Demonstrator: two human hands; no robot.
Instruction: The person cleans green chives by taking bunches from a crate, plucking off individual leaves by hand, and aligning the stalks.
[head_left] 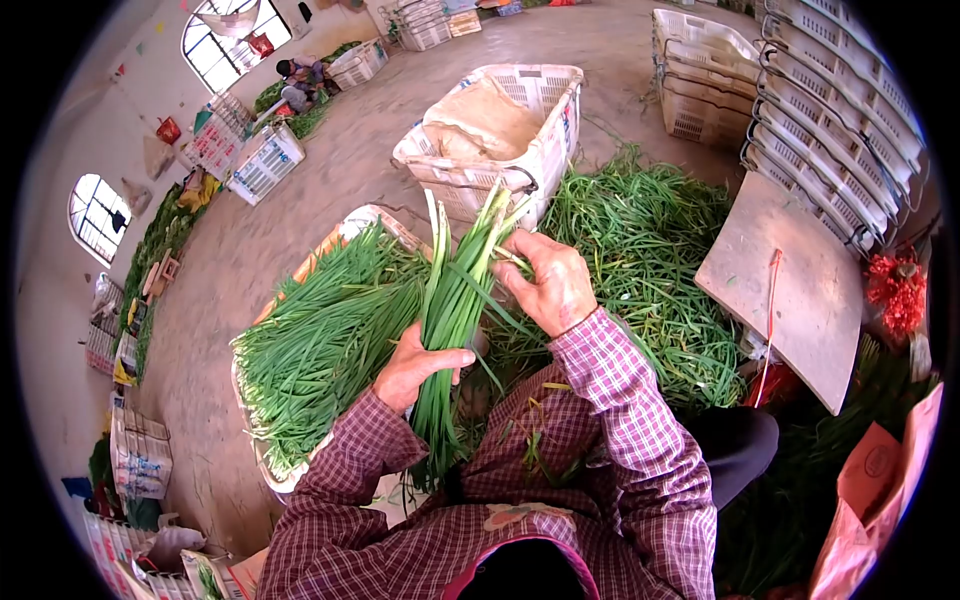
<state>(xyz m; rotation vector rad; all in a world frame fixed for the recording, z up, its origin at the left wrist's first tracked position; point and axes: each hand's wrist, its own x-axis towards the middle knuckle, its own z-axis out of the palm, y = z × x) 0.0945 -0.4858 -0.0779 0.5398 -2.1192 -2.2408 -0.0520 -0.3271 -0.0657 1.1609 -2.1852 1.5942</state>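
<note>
Plaid cloth fills the near edge – a checked smock [600, 480], scraps of leaf scattered on its lap. Out in front, the two hands work apart from each other: the left hand [410, 368] is wrapped around the middle of a bunch of greens [450, 325], while the right hand [552, 285], higher up, pinches a few pale stalks [510, 258] at its edge. That bunch, held above the lap, is long and flat-leaved, deep green with whitish ends, a few strands straying loose. Its long axis runs away from the body, white ends forward and leaning slightly right, leaf tips drooping toward the lap.

To the left sits a basket [372, 214] heaped with neater greens [330, 340]; to the right, a tangled pile [640, 260]. Straight ahead – just past the white ends – a white crate [566, 120] blocks the floor, tan cloth [485, 115] inside. Beyond the pile, a board [785, 280] slants before stacked crates [840, 110]. Far off by the wall, another person [305, 80] crouches among more greens.
</note>
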